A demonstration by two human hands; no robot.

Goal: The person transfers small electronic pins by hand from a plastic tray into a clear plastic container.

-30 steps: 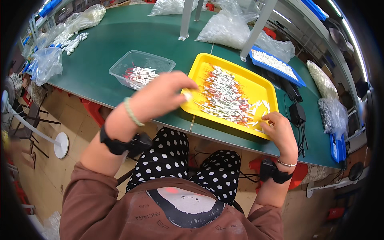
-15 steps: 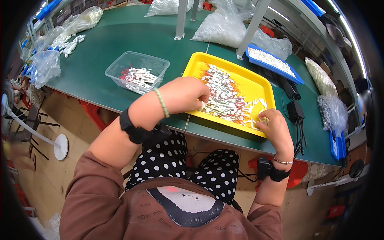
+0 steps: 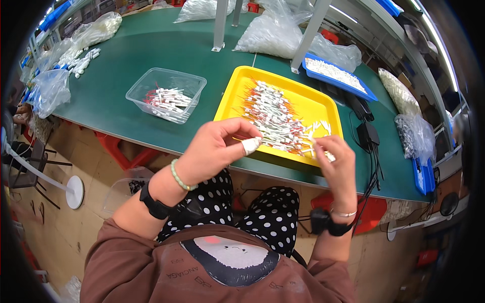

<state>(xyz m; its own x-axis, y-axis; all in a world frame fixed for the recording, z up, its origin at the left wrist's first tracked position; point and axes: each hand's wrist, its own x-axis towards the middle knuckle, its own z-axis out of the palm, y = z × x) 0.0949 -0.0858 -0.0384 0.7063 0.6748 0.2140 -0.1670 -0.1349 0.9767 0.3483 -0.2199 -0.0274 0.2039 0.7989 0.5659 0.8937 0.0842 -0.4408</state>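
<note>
A yellow tray (image 3: 331, 113) holds rows of thin white parts with red and orange wires (image 3: 275, 113). Loose short white pieces (image 3: 323, 126) lie at its right end. My left hand (image 3: 217, 149) is closed in a pinch just off the tray's near left corner, with thin wires showing between thumb and forefinger. A white wrap covers the thumb tip. Over the near right corner, my right hand (image 3: 336, 159) has its fingertips pinched together. Small white pieces show by its palm; what sits at its fingertips is too small to make out.
Left of the tray stands a clear plastic box (image 3: 139, 93) of similar wired parts. A blue tray (image 3: 371, 96) of white pieces, a black adapter with cables (image 3: 368, 135) and metal posts (image 3: 220, 25) stand nearby. Plastic bags (image 3: 273, 35) lie at the back of the green table (image 3: 116, 55).
My left hand has drawn back from the tray's rows toward me, with wires now showing in its pinch. The right hand has shifted slightly left, still over the near right corner.
</note>
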